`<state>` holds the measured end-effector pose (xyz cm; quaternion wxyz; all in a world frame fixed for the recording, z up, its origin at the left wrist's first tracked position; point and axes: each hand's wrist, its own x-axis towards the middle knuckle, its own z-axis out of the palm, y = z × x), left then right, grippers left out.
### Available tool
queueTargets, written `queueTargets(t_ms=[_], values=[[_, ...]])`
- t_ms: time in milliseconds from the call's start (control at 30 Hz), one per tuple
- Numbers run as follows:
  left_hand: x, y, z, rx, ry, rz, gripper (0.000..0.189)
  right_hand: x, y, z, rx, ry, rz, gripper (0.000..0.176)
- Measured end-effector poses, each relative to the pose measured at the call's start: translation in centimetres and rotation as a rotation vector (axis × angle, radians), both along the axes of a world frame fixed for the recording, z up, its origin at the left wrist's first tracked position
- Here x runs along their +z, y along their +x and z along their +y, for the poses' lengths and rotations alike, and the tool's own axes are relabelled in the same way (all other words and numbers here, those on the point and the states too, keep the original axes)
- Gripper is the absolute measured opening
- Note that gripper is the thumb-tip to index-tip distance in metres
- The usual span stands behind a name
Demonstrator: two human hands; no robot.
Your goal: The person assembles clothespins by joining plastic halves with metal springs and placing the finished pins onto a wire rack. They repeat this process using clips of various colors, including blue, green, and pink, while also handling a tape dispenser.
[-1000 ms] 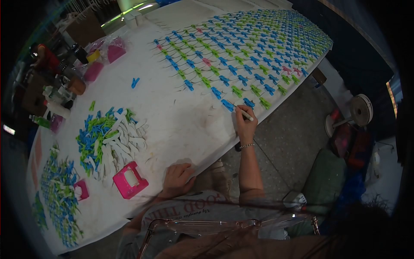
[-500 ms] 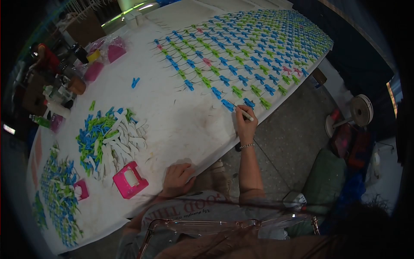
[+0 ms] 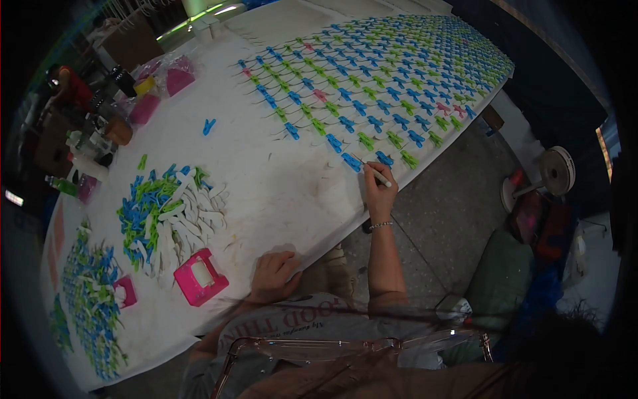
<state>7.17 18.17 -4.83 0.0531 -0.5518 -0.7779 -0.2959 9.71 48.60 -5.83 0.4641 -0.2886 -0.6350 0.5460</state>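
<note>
My right hand (image 3: 380,189) pinches a pen-like tool (image 3: 381,177) with a pale handle. Its thin tip reaches the blue clothespin (image 3: 351,161) at the near end of the laid-out rows. Close by lie another blue clothespin (image 3: 384,158) and a green clothespin (image 3: 409,159). On the table's near edge my left hand (image 3: 274,274) rests palm down, fingers loosely stretched, holding nothing. A pink holder (image 3: 201,278) with a white block inside sits to its left.
Rows of blue, green and a few pink clothespins (image 3: 399,80) cover the far right of the white table (image 3: 266,193). Leftward are a heap of clothespins and white strips (image 3: 169,213) and another pile (image 3: 93,312). Bottles (image 3: 86,166) line the far edge; a spool (image 3: 556,170) stands right.
</note>
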Motion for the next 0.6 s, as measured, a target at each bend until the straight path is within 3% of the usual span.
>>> queueTargets(t_ms=[433,600], values=[[0.5,0.0,0.1,-0.002,-0.011,0.001,0.033,0.2,0.0,0.0,-0.008,0.033,-0.004,0.014],[1.4,-0.7,1.5,-0.027,-0.016,-0.178,0.034,-0.2,0.2,0.0,-0.003,-0.027,0.026,0.017]])
